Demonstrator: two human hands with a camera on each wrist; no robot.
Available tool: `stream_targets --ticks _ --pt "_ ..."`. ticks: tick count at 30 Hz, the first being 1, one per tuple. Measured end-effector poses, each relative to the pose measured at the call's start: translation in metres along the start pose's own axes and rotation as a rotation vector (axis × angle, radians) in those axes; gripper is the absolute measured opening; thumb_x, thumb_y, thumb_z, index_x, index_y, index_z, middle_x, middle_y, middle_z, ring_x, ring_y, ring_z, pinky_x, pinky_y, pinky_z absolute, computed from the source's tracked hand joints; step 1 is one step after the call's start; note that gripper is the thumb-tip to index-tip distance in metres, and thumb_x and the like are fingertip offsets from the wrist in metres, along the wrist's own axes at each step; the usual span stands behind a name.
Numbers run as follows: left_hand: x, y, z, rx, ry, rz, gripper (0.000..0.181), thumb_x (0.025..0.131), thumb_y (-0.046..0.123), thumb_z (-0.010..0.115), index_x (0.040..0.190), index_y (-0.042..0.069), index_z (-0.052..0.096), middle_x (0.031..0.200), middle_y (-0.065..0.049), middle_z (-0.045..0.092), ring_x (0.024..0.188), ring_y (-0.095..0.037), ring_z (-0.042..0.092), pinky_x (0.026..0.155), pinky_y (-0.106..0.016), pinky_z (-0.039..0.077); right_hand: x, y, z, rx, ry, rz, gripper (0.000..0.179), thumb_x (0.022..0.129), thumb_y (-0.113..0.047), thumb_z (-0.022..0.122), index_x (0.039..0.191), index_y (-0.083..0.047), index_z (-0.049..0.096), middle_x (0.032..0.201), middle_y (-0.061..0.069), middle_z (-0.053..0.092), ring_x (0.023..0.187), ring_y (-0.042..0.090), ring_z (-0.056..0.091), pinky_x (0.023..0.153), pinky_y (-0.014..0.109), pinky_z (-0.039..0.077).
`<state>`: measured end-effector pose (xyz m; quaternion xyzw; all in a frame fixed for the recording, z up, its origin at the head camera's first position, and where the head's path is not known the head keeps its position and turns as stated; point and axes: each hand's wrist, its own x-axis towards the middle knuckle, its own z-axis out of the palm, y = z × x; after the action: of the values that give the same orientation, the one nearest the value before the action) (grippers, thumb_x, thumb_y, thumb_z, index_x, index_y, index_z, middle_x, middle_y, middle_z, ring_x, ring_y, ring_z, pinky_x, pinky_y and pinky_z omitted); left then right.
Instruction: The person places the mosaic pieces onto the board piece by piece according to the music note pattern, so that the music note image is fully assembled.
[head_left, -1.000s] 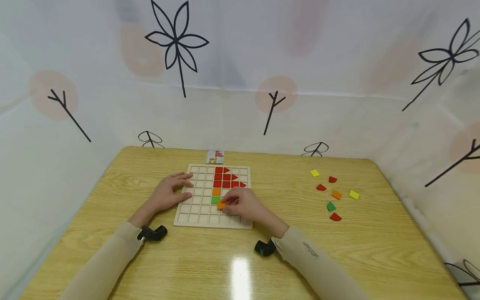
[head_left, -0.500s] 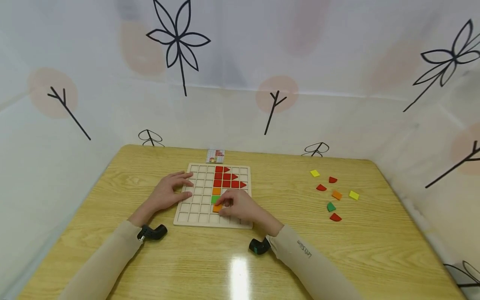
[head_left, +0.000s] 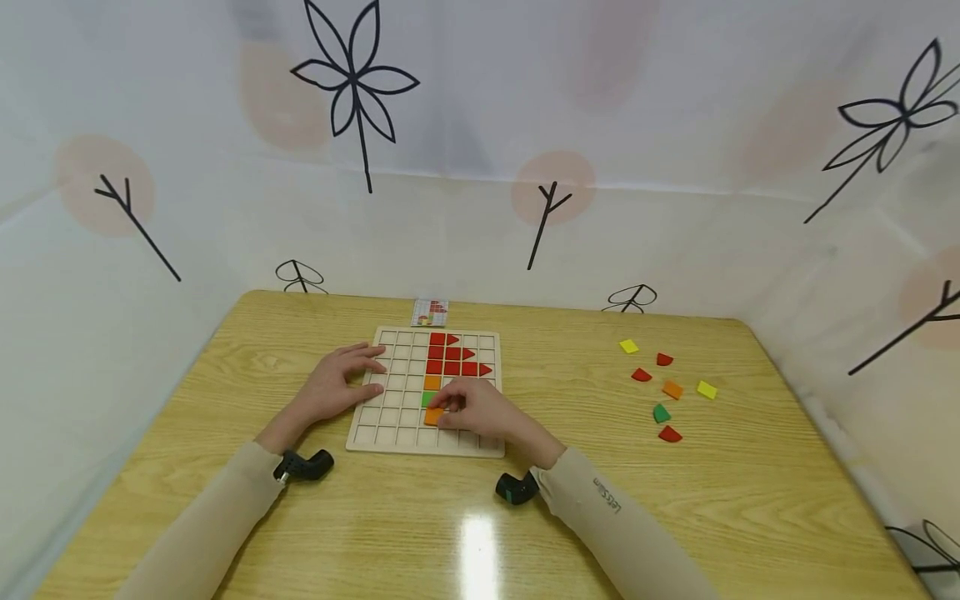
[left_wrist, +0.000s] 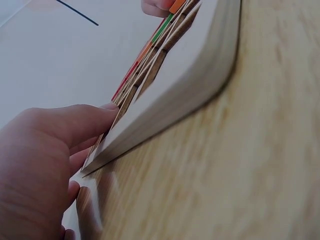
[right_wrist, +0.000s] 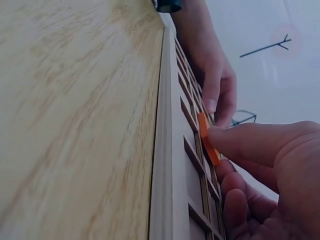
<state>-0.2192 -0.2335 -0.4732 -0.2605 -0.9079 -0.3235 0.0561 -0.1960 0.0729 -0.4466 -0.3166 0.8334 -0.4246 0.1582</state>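
Note:
A pale wooden grid board lies on the table. My right hand pinches an orange square tile between thumb and fingers, low over a cell near the board's front. In the right wrist view the orange tile looks tilted above the grid. Just behind it sit a green tile and another orange tile. Several red tiles with pointed ends fill cells farther back. My left hand rests on the board's left edge with its fingers spread; its thumb touches the top.
A small printed card lies behind the board. On the right of the table are loose pieces: yellow squares, an orange square, a green quarter-round and red quarter-rounds. A patterned cloth hangs behind the table.
My right hand has moved slightly left with the orange tile, which has come into line below the green tile. The left hand stays where it was.

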Motion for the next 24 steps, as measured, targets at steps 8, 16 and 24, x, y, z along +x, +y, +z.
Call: stream_targets --ticks 8,16,24 --pt "0.0003 -0.0007 0.0008 -0.001 0.0 0.002 0.028 0.089 0.03 0.076 0.113 0.017 0.075 0.146 -0.003 0.053 0.14 -0.034 0.039 0.112 -0.057 0.029 -0.0004 -0.0052 -0.0013 -0.033 -0.02 -0.003 0.017 0.09 -0.014 0.075 0.107 -0.012 0.076 0.085 -0.004 0.061 0.07 0.012 0.052 0.064 0.025 0.045" --pt "0.0003 -0.0007 0.0016 0.005 0.008 0.016 0.028 0.089 0.031 0.076 0.113 0.017 0.075 0.146 -0.005 0.054 0.139 -0.035 0.039 0.111 -0.058 0.029 0.0006 -0.0062 -0.0005 -0.057 -0.026 0.009 0.017 0.091 -0.015 0.075 0.108 -0.014 0.077 0.084 -0.006 0.06 0.069 0.011 0.05 0.063 0.024 0.044" --pt "-0.0001 -0.0002 0.0001 -0.003 -0.008 -0.003 0.028 0.09 0.03 0.075 0.114 0.016 0.074 0.146 -0.003 0.053 0.14 -0.032 0.038 0.112 -0.057 0.028 0.0015 -0.0101 0.0019 -0.097 -0.029 0.005 0.018 0.092 -0.015 0.074 0.11 -0.015 0.077 0.083 -0.005 0.058 0.073 0.013 0.048 0.066 0.026 0.041"
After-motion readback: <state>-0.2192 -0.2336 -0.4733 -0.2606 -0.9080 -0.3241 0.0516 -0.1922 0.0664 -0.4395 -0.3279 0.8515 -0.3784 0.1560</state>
